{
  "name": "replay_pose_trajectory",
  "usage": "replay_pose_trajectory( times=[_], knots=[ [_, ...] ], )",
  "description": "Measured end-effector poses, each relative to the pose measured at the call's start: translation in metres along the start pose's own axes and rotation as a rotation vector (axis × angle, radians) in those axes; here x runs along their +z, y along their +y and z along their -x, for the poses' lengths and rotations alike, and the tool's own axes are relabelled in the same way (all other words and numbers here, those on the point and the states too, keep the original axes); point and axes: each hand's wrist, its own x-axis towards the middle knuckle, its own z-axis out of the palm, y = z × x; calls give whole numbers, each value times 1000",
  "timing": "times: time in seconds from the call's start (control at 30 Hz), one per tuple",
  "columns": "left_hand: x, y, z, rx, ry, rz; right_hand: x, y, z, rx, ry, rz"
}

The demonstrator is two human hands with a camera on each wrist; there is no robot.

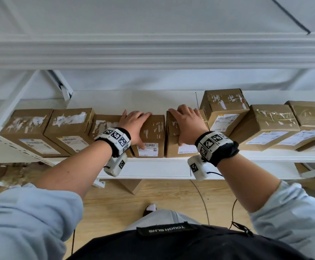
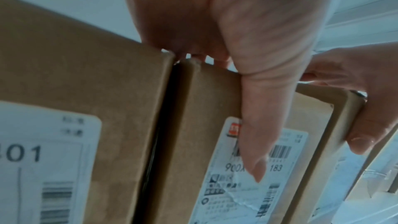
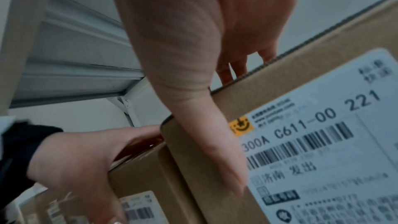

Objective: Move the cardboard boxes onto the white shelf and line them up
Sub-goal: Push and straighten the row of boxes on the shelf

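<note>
The person stood at the white shelf (image 1: pixel 265 156) with a hand on each of the two middle boxes. The left hand (image 1: pixel 134 122) lay over the top of its box (image 1: pixel 151 136), fingers (image 1: pixel 143 115) spread across the far edge and the thumb (image 2: pixel 254 142) hooked down the labelled front face, so it gripped that box. The right hand (image 1: pixel 186 124) gripped the neighbouring box (image 1: pixel 173 139) the same way, its thumb (image 3: pixel 219 151) pressed down the front beside the label.

A narrow gap stood between the two held boxes. To the left of the left hand three more boxes sat side by side along the front edge. To the right of the right hand a box (image 1: pixel 224 109) sat further back and skewed, and beyond it two others leaned at an angle.

The danger, as I judged it, lay in the front edge: both held boxes stood right at the lip of the shelf, and a pull toward the body rather than sideways could tip one off onto the wooden floor (image 1: pixel 171 203). Closing the gap too briskly could also shove the left-hand row askew, or catch a thumb between the cardboard faces. The skewed boxes to the right looked unsteady; a knock from the right wrist might slide them.
</note>
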Motion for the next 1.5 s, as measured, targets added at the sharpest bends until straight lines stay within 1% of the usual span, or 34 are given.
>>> replay_pose_trajectory(
  times=[0.2, 0.4, 0.47, 0.53, 0.6, 0.7, 0.83, 1.0, 1.07, 1.1, 1.17, 1.23, 1.27, 1.37, 1.47, 1.5],
  knots=[
    [-1, 2, 1, -19, 1, 17, 2, -5, 5, 38, 19, -81],
    [1, 1, 1, -7, 23, -27, 9, -9, 7, 47, 87, -70],
    [3, 3, 2, -18, 10, -41, 12, -10, 9, 44, 108, -53],
    [3, 6, 4, -31, -19, -40, 14, -10, 12, 49, 93, -41],
    [-3, 13, 7, -41, -52, -1, 12, -8, 16, 92, 71, -42],
    [-23, 32, 9, -18, -74, 44, -5, 4, 26, 147, 86, -80],
    [-61, 74, -1, 50, -76, 46, -33, 50, 48, 204, 105, -95],
    [-106, 149, -39, 111, -95, 37, -49, 146, 65, 363, 64, -107],
    [-114, 186, -59, 102, -85, -20, -50, 183, 71, 419, 35, -68],
    [-116, 197, -70, 87, -93, -46, -47, 191, 71, 431, 22, -52],
    [-117, 234, -96, 62, -122, -84, -42, 222, 76, 440, -34, -31],
    [-117, 264, -119, 31, -147, -106, -34, 247, 77, 406, -103, -10],
    [-115, 277, -130, 13, -154, -121, -28, 259, 77, 364, -111, 5],
    [-106, 300, -156, -69, -171, -156, -15, 283, 77, 212, -56, 13],
    [-89, 305, -175, -149, -200, -192, -10, 296, 78, 130, -10, -24],
    [-86, 307, -177, -169, -182, -181, -10, 298, 77, 113, -3, -31]
  ],
)
